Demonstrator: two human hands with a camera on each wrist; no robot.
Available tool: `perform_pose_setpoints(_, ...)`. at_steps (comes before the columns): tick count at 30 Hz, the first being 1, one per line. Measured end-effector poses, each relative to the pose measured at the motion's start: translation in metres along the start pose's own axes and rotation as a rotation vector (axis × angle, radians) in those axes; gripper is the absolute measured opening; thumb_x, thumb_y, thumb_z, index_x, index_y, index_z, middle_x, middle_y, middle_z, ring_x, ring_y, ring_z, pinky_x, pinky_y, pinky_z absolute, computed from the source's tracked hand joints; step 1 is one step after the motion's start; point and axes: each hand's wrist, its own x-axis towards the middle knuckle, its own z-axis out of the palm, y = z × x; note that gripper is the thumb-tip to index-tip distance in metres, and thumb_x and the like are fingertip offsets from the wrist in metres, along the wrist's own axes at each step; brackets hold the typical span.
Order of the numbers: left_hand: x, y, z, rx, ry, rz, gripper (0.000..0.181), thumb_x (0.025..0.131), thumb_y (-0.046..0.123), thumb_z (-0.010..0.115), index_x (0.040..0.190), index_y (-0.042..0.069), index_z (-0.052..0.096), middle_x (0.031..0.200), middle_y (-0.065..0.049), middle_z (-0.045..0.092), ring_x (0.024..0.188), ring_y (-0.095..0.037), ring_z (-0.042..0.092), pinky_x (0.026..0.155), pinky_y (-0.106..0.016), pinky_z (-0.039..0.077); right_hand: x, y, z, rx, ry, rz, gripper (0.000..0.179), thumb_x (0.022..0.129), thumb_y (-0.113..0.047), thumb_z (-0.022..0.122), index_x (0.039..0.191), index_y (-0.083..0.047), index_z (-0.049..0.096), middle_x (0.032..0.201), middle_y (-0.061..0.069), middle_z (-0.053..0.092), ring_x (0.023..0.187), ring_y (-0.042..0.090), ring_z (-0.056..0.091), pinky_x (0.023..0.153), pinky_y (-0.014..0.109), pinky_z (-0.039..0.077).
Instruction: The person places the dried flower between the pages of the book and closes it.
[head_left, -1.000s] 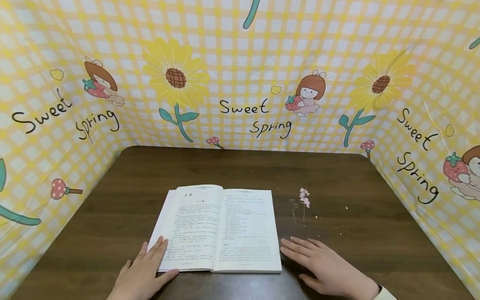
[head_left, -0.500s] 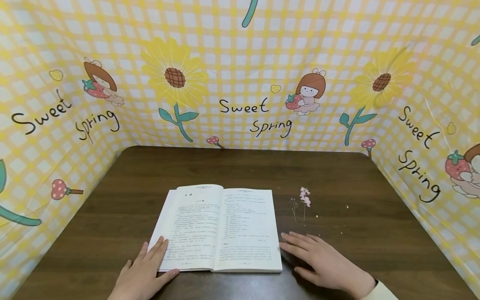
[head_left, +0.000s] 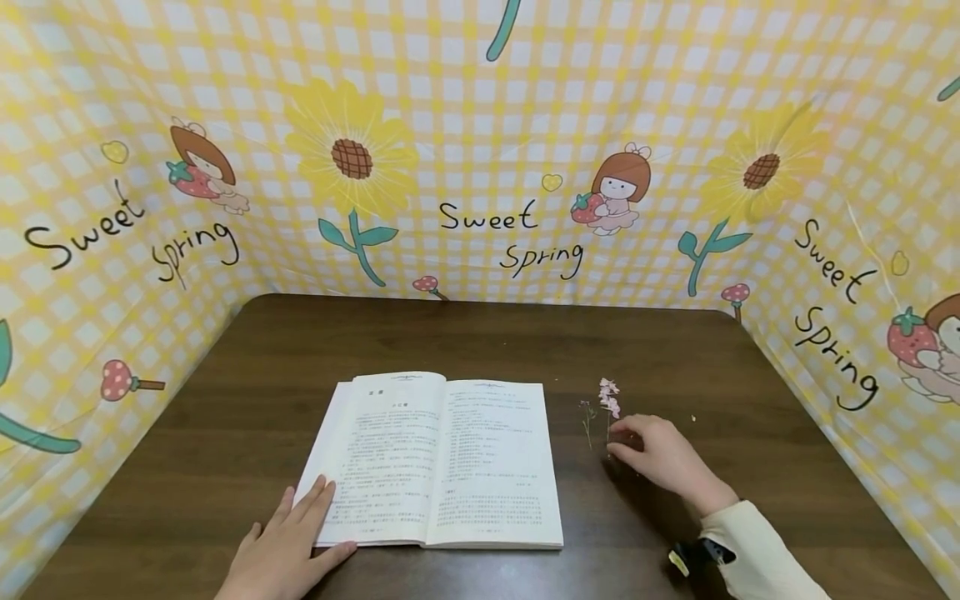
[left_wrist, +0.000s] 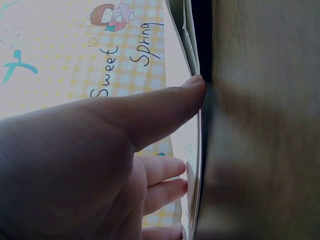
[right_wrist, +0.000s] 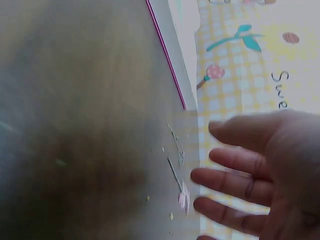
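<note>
A book (head_left: pixel 491 467) lies spread on the brown table, printed pages facing up. My left hand (head_left: pixel 281 537) rests at the lower left corner of its left page; in the left wrist view, the thumb (left_wrist: pixel 167 107) lies along the book's page edges (left_wrist: pixel 191 200). Right of the book lies a pink flower sprig (head_left: pixel 610 400) beside a thinner dried sprig (head_left: pixel 587 417). My right hand (head_left: pixel 660 454) hovers by the pink sprig's stem, fingers slightly bent. In the right wrist view, the fingers (right_wrist: pixel 232 185) are spread apart and nothing lies between them and the thumb.
A small pale crumb (head_left: pixel 693 417) lies on the table (head_left: pixel 480 342) right of the sprigs. Yellow checked cloth (head_left: pixel 480 125) with printed flowers and lettering walls the table at the back and both sides. A dark wrist strap (head_left: pixel 705 552) sits at the right sleeve (head_left: pixel 753 542).
My right hand has left the book's lower right edge and moved up and right to the pink sprig's stem. My left hand and the book have stayed in place.
</note>
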Motion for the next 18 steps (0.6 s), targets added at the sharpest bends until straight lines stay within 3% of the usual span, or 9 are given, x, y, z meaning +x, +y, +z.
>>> perform_pose_setpoints(5,0.0,0.001,-0.001,0.007,0.007,-0.001,0.1,0.087,0.072,0.055,0.153,0.0,0.035,0.157,-0.023,0.033,0.139,-0.058,0.022,0.094,-0.082,0.023,0.015,0.01,-0.001,0.027,-0.012,0.132,0.008,0.089,-0.015,0.075,0.088,-0.009,0.072,0.078,-0.004,0.069,0.069,0.012,0.062,0.066,0.035,0.051)
perform_pose_setpoints(11,0.0,0.001,-0.001,0.007,0.013,0.0,0.1,0.087,0.072,0.055,0.153,0.0,0.035,0.157,-0.022,0.033,0.139,-0.057,0.022,0.094,-0.082,0.023,0.032,0.02,0.004,-0.006,-0.059,0.278,0.023,0.089,-0.029,0.075,0.084,-0.008,0.069,0.074,-0.002,0.064,0.064,0.013,0.056,0.062,0.036,0.049)
perform_pose_setpoints(18,0.0,0.0,0.0,0.007,-0.005,-0.004,0.101,0.086,0.073,0.055,0.153,0.0,0.035,0.157,-0.023,0.032,0.139,-0.058,0.022,0.093,-0.082,0.023,0.037,0.023,0.002,-0.035,-0.071,0.285,0.017,0.084,-0.02,0.079,0.08,-0.006,0.069,0.071,-0.001,0.065,0.063,0.016,0.059,0.059,0.039,0.049)
